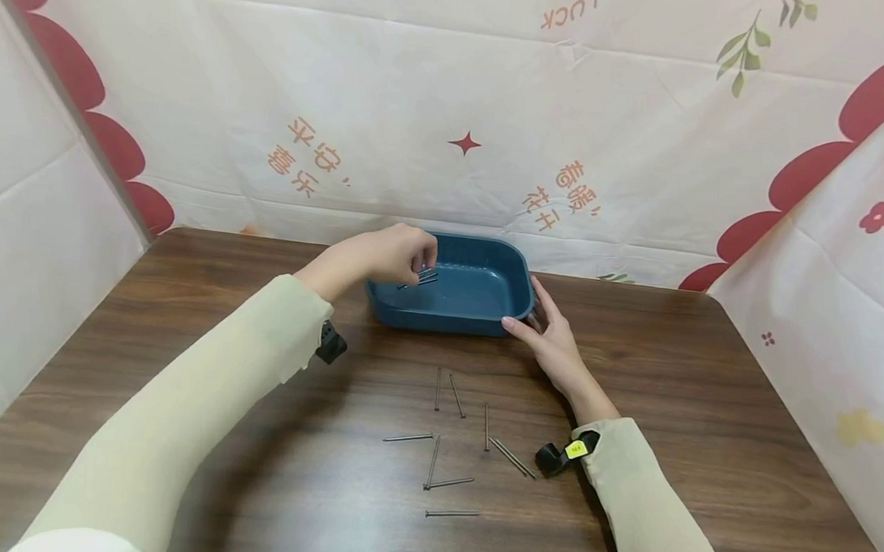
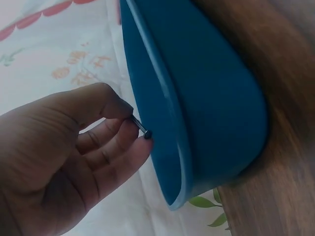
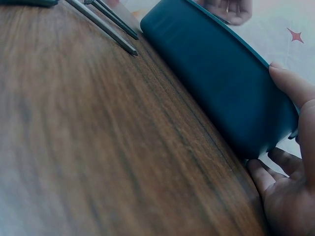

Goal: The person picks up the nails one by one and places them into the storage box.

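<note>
My left hand (image 1: pixel 393 254) reaches over the left end of a blue plastic tray (image 1: pixel 448 321). Between thumb and fingers it pinches a nail (image 2: pixel 141 127), whose head shows beside the tray's rim in the left wrist view. Several nails (image 1: pixel 429 278) show just under that hand, inside the tray. At the tray's right front corner, my right hand (image 1: pixel 553 337) grips the side, thumb on the rim and fingers round the outer end wall. The right wrist view shows this thumb (image 3: pixel 290 83) on the rim and fingertips low by the tabletop.
Several loose nails (image 1: pixel 512 457) lie scattered on the brown wooden table (image 1: pixel 296 474) in front of the tray. A printed white cloth (image 1: pixel 419 88) hangs close behind the tray, with more cloth at both sides. Each wrist wears a small black camera (image 1: pixel 330 343).
</note>
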`<state>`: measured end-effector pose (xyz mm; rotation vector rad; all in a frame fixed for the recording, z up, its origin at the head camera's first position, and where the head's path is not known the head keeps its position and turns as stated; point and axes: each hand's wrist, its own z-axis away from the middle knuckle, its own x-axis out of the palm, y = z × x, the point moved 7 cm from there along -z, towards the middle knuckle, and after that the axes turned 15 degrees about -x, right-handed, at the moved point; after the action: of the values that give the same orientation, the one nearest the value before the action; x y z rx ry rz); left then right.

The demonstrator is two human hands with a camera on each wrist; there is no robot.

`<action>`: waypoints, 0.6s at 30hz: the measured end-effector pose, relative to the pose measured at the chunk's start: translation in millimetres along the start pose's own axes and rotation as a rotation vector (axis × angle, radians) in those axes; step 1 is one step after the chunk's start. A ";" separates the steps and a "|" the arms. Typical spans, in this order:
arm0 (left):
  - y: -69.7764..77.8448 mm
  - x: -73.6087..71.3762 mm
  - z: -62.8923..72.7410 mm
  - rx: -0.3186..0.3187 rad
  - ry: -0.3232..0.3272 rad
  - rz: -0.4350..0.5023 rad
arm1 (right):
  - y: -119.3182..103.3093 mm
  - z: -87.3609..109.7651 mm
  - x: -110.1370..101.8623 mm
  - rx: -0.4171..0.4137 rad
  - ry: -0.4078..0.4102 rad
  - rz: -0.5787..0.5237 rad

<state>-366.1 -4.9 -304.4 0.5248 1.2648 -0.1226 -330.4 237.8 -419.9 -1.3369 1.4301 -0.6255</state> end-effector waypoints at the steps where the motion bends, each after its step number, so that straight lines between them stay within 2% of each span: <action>1: -1.0 -1.2 -3.7 -0.010 0.006 -0.005 | 0.0 -0.1 0.2 -0.002 0.000 -0.002; 8: -9.0 -0.3 -28.1 -0.071 0.014 -0.025 | -1.5 0.5 -2.7 -0.016 0.001 0.011; 14: -24.5 5.9 -41.6 -0.134 0.035 -0.076 | -3.8 0.8 2.7 -0.021 0.004 -0.012; 18: -28.9 13.9 -49.9 -0.175 0.031 -0.076 | -2.7 1.7 1.4 -0.017 0.009 -0.018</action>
<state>-416.1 -5.4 -336.3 0.3294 1.3125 -0.0670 -327.6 236.3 -418.5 -1.3631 1.4356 -0.6330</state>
